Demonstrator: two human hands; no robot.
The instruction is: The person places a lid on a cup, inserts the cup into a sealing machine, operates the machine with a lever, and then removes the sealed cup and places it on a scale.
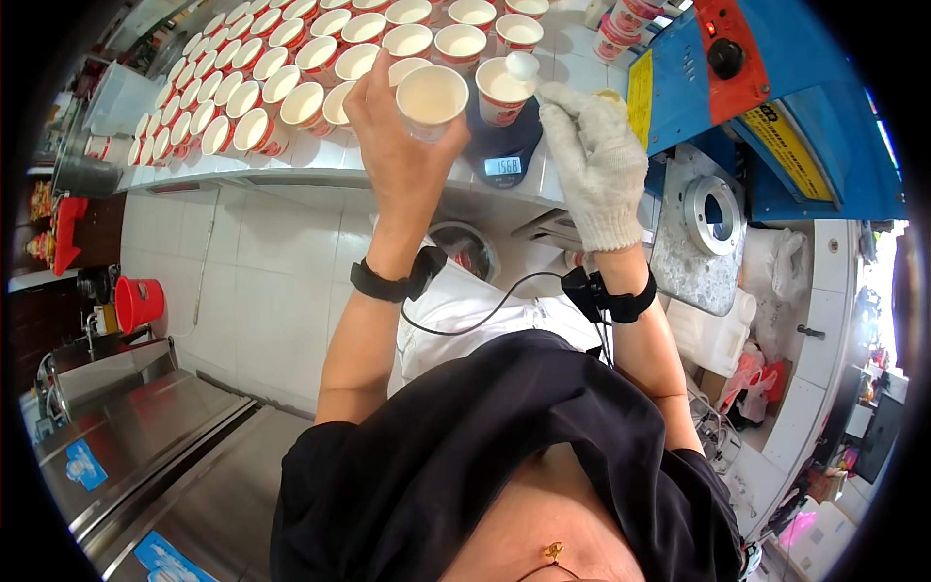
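My bare left hand (402,145) is wrapped round a translucent cup (433,95) with pale contents, held just left of a small dark digital scale (521,153) with a lit display. On the scale stands a red-and-white paper cup (499,105). My right hand (599,160), in a whitish knitted glove, is closed beside that cup. From its fingertips a white spoon (522,66) reaches over the cup's rim; its handle is mostly hidden by the glove. Rows of similar open paper cups (254,128) with pale insides cover the white tiled counter to the left.
A blue machine (776,116) with a red control panel and black knob stands at the right. Below it is a metal plate with a round ring (713,215). Stacked cups (621,34) stand at the back right. A red bucket (139,304) sits at far left.
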